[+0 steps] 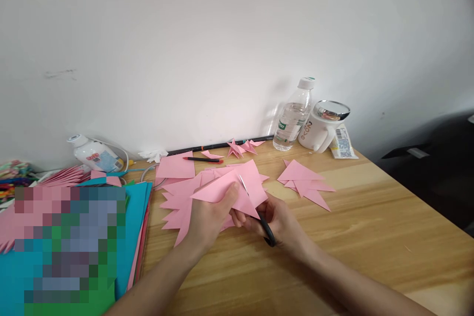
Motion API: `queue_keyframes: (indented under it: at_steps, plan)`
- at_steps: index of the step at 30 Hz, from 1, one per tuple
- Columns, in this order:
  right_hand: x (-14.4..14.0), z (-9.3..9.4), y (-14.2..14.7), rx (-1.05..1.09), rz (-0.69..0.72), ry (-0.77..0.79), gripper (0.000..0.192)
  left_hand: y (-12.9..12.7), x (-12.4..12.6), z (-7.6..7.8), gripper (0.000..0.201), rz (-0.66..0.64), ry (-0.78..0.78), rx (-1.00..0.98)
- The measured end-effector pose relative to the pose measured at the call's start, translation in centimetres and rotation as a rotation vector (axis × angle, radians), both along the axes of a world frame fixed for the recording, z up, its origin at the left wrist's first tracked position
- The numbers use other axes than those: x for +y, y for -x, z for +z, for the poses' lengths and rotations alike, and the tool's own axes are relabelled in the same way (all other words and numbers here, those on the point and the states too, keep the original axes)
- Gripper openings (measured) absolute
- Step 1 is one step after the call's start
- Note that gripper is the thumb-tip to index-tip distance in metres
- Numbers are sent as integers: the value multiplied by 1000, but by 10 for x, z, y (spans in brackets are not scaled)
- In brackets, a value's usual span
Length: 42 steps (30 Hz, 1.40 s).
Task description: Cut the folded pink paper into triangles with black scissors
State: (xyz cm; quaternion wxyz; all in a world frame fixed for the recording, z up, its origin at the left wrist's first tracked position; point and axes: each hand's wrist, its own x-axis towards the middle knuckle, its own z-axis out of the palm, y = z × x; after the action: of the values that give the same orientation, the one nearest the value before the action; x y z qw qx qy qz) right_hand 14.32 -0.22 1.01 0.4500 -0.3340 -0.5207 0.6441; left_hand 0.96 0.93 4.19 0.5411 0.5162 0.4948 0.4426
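Pink folded paper, at the centre of the frame above the wooden table, is light, thin and floppy, so the left hand pinches its lower edge while the right hand grips black-handled scissors cutting into it.

Left hand pinching, right hand apparently curled shut, forearms converging

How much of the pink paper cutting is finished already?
Some looks done: cut pink triangles lie on the table, and small folded pink shapes sit near the wall. In hand: the left hand holds a pink sheet while the right hand works scissors into it. Probably left: the uncut pink square.
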Motion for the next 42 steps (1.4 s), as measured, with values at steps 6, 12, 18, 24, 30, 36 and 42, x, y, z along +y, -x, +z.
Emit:
queue_keyframes:
  at_steps: [6, 12, 18, 24, 30, 36, 42]
  plan:
    - [-1, -2, -1, -19, 1, 3, 38, 0, 1, 1, 35, 16, 14, 9]
    - [-1, -2, -1, -29, 1, 13, 40, 1, 1, 1, 34, -10, 19, -23]
    - [-1, -4, -1, -21, 11, 4, 38, 1, 0, 2, 29, -26, 1, -31]
    - [-1, -6, -1, -49, 5, -27, 37, 1, -1, 3, 31, -34, 7, -11]
    - [-1, -3, -1, -23, -20, -6, 37, 0, -1, -1, 32, -33, -10, -25]
    - [0, -8, -2, 20, -59, 80, 36, -1, 0, 3, 34, 62, -110, -36]
    - [0, -8, -1, 43, -30, 52, 36, -1, 0, 6, 30, 17, -122, -80]
